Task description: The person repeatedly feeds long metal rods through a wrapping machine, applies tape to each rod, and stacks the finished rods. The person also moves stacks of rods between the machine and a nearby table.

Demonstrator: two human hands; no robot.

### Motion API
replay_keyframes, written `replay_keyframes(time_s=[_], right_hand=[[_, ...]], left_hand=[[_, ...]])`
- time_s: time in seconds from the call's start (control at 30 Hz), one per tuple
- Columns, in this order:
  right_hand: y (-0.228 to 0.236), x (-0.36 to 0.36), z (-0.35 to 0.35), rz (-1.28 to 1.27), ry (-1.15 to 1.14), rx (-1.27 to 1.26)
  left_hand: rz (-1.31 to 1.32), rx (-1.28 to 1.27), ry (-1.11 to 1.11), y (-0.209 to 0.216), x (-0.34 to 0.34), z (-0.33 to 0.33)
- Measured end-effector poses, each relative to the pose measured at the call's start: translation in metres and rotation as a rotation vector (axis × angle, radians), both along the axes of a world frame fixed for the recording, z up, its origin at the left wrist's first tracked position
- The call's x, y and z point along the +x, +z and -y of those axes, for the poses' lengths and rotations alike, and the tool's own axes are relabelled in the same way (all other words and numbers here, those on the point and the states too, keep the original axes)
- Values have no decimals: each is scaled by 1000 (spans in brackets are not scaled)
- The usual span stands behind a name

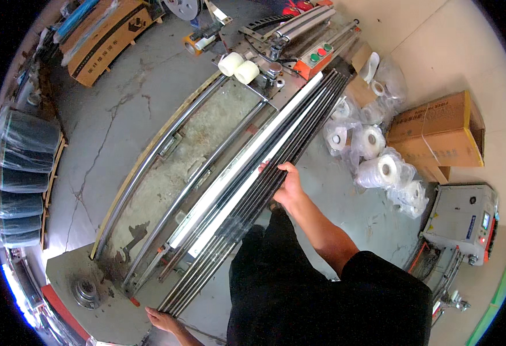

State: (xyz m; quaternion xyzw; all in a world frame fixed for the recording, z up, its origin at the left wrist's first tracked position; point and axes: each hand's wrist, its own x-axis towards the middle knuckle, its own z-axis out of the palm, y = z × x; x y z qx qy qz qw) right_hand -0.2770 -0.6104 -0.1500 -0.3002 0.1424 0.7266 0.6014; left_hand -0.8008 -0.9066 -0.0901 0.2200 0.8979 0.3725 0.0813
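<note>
Dark rods (247, 216): stretched from left hand (162, 319) past right hand (287, 183), blocking any straight crossing between the two.
White strips (196, 216): just left of the rods near the right hand, narrowing access.
Silver rails (193, 183): farther left of the right hand, with reachable room between.
Button box (315, 60): ahead of the right hand, near the rods' far end.
Grey floor (339, 222): passable right of the right hand, up to wrapped rolls (382, 170) and cardboard box (431, 130).
</note>
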Motion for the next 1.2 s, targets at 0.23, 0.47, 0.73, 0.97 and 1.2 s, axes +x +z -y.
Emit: replay_keyframes(time_s=[0.23,0.47,0.73,0.97,1.2], right_hand=[[-21,-35,-7,-21,-148,-94],[-53,-31,-9,158,-95,22],[-50,-27,-10,318,-8,-120],[-23,-47,9,797,-34,-57],[12,-99,46,1467,565,211]], left_hand=[[-163,37,-67,-38,-36,-17],[105,-32,-58,-52,-31,-29],[79,-61,-2,-37,-28,-50],[78,-215,55,-78,-29,-45],[66,-334,84,-139,-24,-31]])
